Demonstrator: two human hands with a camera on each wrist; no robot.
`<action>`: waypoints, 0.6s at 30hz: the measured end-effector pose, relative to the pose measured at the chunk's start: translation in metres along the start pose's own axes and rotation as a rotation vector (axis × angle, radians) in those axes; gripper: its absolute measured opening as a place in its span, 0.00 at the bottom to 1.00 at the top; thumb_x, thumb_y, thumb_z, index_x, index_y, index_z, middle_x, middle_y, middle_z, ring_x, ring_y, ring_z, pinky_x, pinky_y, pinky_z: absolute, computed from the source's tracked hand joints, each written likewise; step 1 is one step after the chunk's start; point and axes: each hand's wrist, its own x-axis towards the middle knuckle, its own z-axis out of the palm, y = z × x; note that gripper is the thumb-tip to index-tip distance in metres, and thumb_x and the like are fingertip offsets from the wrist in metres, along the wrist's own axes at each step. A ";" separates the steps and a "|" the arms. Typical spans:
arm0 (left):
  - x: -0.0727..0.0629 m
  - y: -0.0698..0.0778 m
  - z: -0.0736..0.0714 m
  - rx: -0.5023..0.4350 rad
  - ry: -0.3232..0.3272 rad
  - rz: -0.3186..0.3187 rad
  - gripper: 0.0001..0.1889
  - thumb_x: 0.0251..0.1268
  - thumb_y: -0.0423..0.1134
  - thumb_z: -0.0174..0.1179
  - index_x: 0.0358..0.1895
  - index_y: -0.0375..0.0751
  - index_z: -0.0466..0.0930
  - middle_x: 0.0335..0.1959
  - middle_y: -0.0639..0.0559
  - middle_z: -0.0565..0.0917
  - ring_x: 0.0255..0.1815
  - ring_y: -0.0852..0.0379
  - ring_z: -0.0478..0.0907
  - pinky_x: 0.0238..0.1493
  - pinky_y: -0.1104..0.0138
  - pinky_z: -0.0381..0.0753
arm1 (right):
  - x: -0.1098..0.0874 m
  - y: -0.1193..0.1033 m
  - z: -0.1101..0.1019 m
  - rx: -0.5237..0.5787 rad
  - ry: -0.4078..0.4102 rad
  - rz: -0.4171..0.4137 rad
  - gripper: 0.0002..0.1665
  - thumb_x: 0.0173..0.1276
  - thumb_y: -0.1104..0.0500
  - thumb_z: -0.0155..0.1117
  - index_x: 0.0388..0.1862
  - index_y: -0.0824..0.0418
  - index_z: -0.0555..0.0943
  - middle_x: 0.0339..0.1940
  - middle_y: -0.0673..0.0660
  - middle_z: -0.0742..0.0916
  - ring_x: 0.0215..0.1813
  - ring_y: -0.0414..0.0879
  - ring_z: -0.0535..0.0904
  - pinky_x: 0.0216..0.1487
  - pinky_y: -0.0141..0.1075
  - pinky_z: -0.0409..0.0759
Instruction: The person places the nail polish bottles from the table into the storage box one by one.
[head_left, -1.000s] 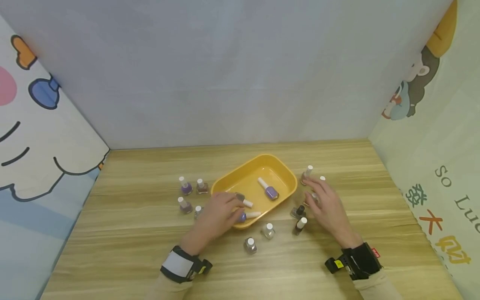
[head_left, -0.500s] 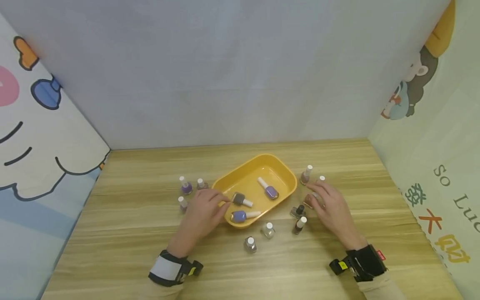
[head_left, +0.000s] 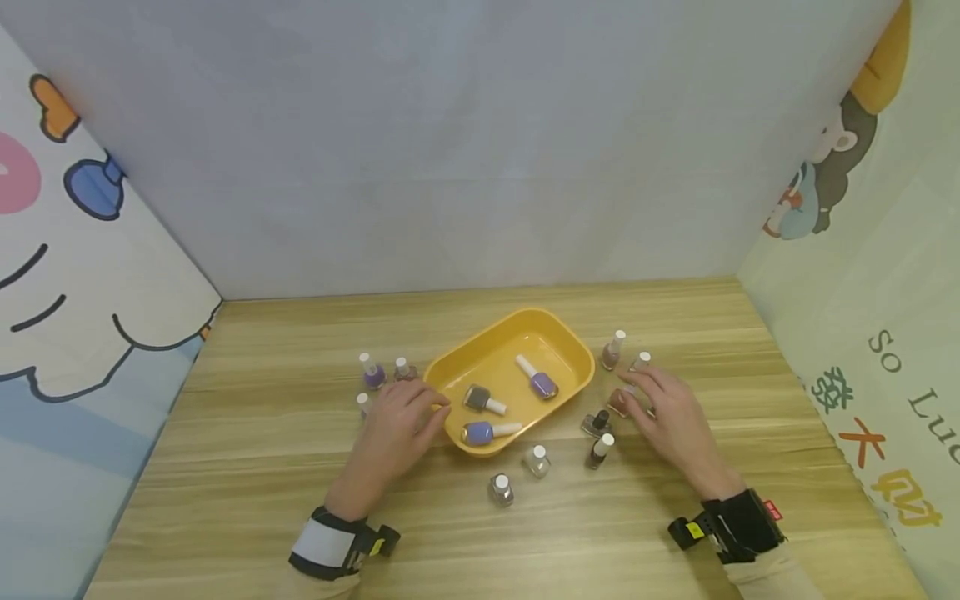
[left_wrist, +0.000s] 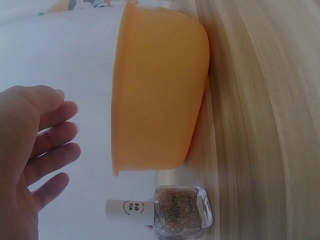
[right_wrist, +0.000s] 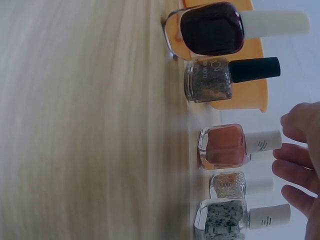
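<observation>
My left hand [head_left: 393,421], fingers loosely bent and holding nothing, hovers beside the left end of a yellow tray [head_left: 502,354]. In the left wrist view, a glitter nail polish bottle [left_wrist: 180,212] stands by the tray's outer wall. Inside the tray lie a purple nail polish [head_left: 542,383], a dark grey nail polish [head_left: 477,398] and a blue nail polish [head_left: 477,432]. My right hand [head_left: 667,417] is over the bottles on the right. Its thumb and fingertips are right at the white cap of an orange-brown nail polish [right_wrist: 226,145], not closed round it.
Right of the tray stand a black-capped glitter bottle [right_wrist: 210,80], a dark red bottle [right_wrist: 212,29], a speckled bottle [right_wrist: 222,220] and a pinkish one [head_left: 611,357]. Two bottles, one clear [head_left: 537,462], stand in front. A purple bottle [head_left: 372,375] stands at left among others.
My left hand has drawn back leftward from over the tray, leaving the dark grey nail polish lying in it. My right hand has shifted slightly right and toward me among the standing bottles.
</observation>
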 end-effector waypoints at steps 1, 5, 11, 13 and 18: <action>0.000 0.000 0.000 -0.002 0.000 -0.001 0.06 0.61 0.38 0.72 0.36 0.41 0.86 0.36 0.50 0.86 0.40 0.49 0.83 0.52 0.53 0.83 | 0.000 0.000 0.000 0.001 -0.003 -0.005 0.21 0.56 0.68 0.75 0.51 0.68 0.85 0.48 0.66 0.88 0.49 0.63 0.84 0.52 0.58 0.83; -0.001 0.000 0.001 -0.004 -0.005 -0.007 0.06 0.61 0.38 0.73 0.36 0.41 0.86 0.36 0.50 0.86 0.41 0.49 0.84 0.51 0.53 0.83 | 0.001 0.001 -0.002 0.002 -0.019 -0.029 0.22 0.56 0.68 0.74 0.51 0.68 0.85 0.45 0.63 0.88 0.46 0.59 0.85 0.48 0.55 0.84; -0.002 0.002 0.003 -0.009 -0.048 -0.042 0.06 0.62 0.38 0.72 0.37 0.41 0.86 0.37 0.51 0.86 0.43 0.48 0.84 0.54 0.53 0.82 | 0.003 0.002 -0.004 -0.034 -0.063 -0.020 0.19 0.58 0.67 0.75 0.49 0.68 0.85 0.44 0.64 0.89 0.45 0.60 0.85 0.47 0.56 0.85; -0.001 0.003 0.003 -0.011 -0.059 -0.056 0.06 0.63 0.38 0.72 0.38 0.42 0.87 0.36 0.52 0.86 0.43 0.49 0.84 0.55 0.53 0.82 | 0.003 0.002 -0.004 -0.046 -0.074 -0.013 0.18 0.58 0.67 0.76 0.49 0.68 0.86 0.43 0.64 0.89 0.44 0.60 0.85 0.47 0.56 0.85; -0.001 0.003 0.003 -0.010 -0.062 -0.055 0.06 0.62 0.38 0.73 0.38 0.42 0.87 0.36 0.52 0.86 0.42 0.50 0.84 0.54 0.54 0.82 | 0.003 0.003 -0.004 -0.064 -0.093 -0.007 0.18 0.59 0.67 0.77 0.48 0.68 0.86 0.43 0.64 0.89 0.44 0.61 0.86 0.48 0.57 0.85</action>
